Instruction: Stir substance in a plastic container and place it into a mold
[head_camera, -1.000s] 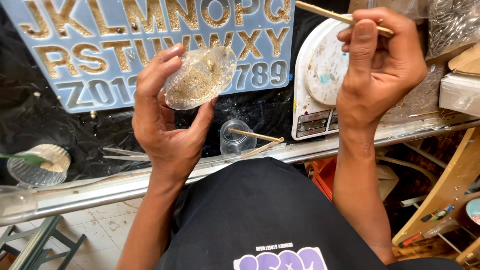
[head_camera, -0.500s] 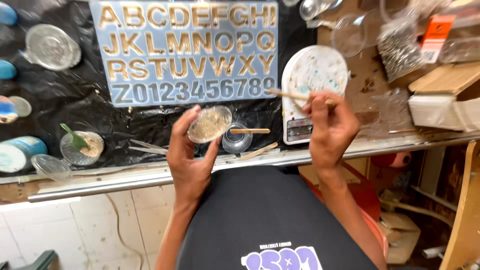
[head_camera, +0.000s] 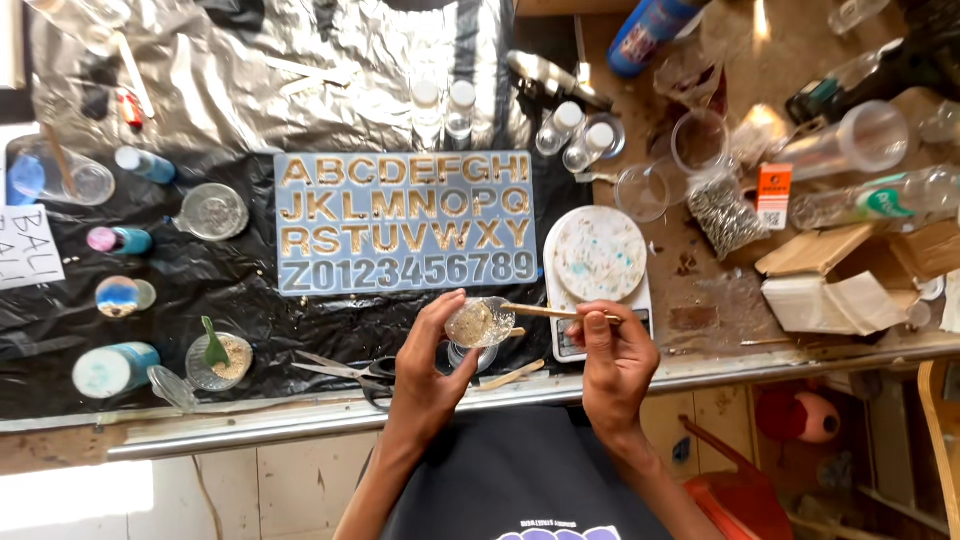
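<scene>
A: Status on the hands?

B: Left hand (head_camera: 428, 375) is wrapped around a small clear cup (head_camera: 480, 322), thumb on one side, fingers on the other, cup tilted so its mouth faces the camera. Glittery gold mix inside.

A: Right?

B: Right hand (head_camera: 615, 362) pinches a wooden stick (head_camera: 545, 312) between thumb and fingers. Stick lies near level, its tip reaching into the cup's mouth.

A: Where's the cup relative to the letter mould?

B: Just below the blue letter mould (head_camera: 405, 222), under its bottom-right corner, held up above the black sheet (head_camera: 240, 300). Can't tell how high.

A: What else is near the mould?

B: Right of it, touching or nearly: a white scale (head_camera: 600, 262) with a speckled round plate. Right hand sits over the scale's lower edge. Below the mould, left of the cup: scissors (head_camera: 350, 370) lying flat. A second wooden stick (head_camera: 512, 375) lies below the cup near the table edge (head_camera: 250, 425).

A: Left side?

B: Left of the mould: a round clear lid (head_camera: 212, 211), several small coloured jars (head_camera: 120, 240), and a cup of sandy powder with a green scoop (head_camera: 220, 358). Above the mould: crumpled foil (head_camera: 250, 60) and small clear bottles (head_camera: 445, 105).

A: Far right?

B: Well right of the mould: empty plastic cups (head_camera: 698, 140), a bag of silvery bits (head_camera: 725, 212), cardboard pieces (head_camera: 815, 250).
</scene>
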